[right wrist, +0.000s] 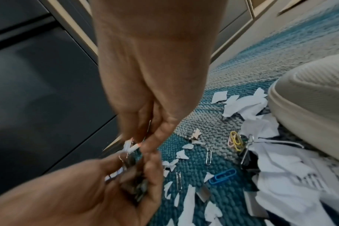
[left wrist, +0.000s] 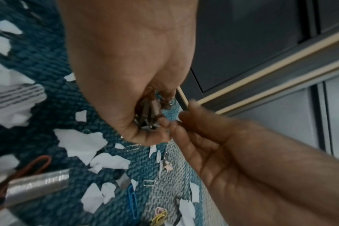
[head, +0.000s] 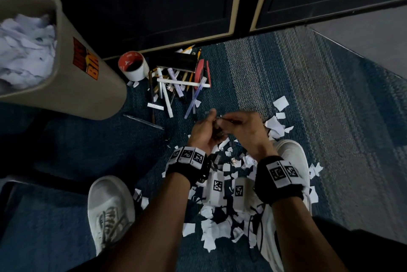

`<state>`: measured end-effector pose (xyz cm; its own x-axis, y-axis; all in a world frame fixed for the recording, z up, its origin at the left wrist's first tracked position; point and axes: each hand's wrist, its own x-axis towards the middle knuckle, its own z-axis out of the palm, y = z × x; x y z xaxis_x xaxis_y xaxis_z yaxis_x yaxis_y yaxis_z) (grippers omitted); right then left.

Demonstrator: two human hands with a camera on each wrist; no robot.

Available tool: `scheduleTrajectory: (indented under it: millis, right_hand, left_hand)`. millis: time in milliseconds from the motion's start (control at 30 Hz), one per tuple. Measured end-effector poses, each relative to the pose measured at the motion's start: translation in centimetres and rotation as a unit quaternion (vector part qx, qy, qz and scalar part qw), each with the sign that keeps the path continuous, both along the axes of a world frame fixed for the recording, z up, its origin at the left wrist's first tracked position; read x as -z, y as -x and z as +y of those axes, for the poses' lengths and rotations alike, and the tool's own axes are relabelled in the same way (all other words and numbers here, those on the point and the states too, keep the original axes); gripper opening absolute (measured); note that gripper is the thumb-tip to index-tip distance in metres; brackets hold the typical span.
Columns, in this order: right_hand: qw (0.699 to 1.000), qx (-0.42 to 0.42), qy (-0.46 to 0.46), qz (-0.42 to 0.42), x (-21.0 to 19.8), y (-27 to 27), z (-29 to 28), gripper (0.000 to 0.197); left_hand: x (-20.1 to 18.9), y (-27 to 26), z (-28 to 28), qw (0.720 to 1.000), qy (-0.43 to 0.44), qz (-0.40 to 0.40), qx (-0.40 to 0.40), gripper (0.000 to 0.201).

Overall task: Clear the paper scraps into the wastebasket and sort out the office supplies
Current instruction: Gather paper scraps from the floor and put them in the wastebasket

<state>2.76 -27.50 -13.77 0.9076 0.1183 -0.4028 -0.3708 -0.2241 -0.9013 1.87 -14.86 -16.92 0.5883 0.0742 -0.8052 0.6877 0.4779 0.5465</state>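
The left hand [head: 203,132] is cupped around a small bundle of metal clips [left wrist: 148,116]. The right hand [head: 246,127] pinches one small item at its fingertips, just above that bundle (which item cannot be told, the view being blurred). Below, loose paper clips [right wrist: 222,176] and paper scraps [head: 217,229] lie mixed on the carpet [head: 286,86]. Clips are likely light, stiff and slippery: pinch each at its edge. Scraps are limp: gather by the handful. The wastebasket [head: 88,93] stands to the left, pens [head: 176,86] beside it.
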Motion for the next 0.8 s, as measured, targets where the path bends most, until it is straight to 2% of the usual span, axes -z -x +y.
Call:
scheduleTrajectory:
  millis: [67, 167, 233, 300, 367, 433, 600, 800]
  right_hand:
    - [0.999, 0.019, 0.040, -0.006, 0.4, -0.4, 0.0, 0.010]
    - [0.980, 0.009, 0.190, -0.060, 2.0, -0.6, -0.4, 0.024]
    - [0.971, -0.020, 0.236, -0.045, 3.4, -0.2, 0.0, 0.018]
    - [0.964, -0.016, 0.263, -0.012, 4.7, 0.6, 1.0, 0.003]
    - [0.955, -0.002, 0.295, 0.001, 5.4, 1.5, 2.1, 0.018]
    - [0.946, 0.020, 0.323, 0.004, 5.4, 1.9, 2.9, 0.024]
    - [0.942, 0.037, 0.335, 0.008, 5.4, 1.7, 3.8, 0.013]
    - [0.966, 0.077, 0.244, 0.026, 5.0, 0.8, 1.7, 0.014]
  left_hand:
    - [0.2, 0.1, 0.4, 0.999, 0.023, 0.006, -0.026, 0.039]
    - [0.1, 0.3, 1.2, 0.999, 0.021, 0.014, -0.038, 0.035]
    - [0.3, 0.4, 1.9, 0.997, 0.025, 0.017, -0.064, 0.032]
    - [0.5, 0.4, 2.6, 0.995, 0.035, 0.014, -0.090, 0.033]
    - [0.6, 0.4, 3.1, 0.993, 0.040, 0.007, -0.112, 0.032]
    - [0.6, 0.4, 3.5, 0.992, 0.034, 0.001, -0.122, 0.030]
    - [0.6, 0.6, 3.6, 0.992, 0.025, -0.007, -0.122, 0.029]
    - [0.5, 1.1, 3.3, 0.995, 0.007, -0.008, -0.102, 0.031]
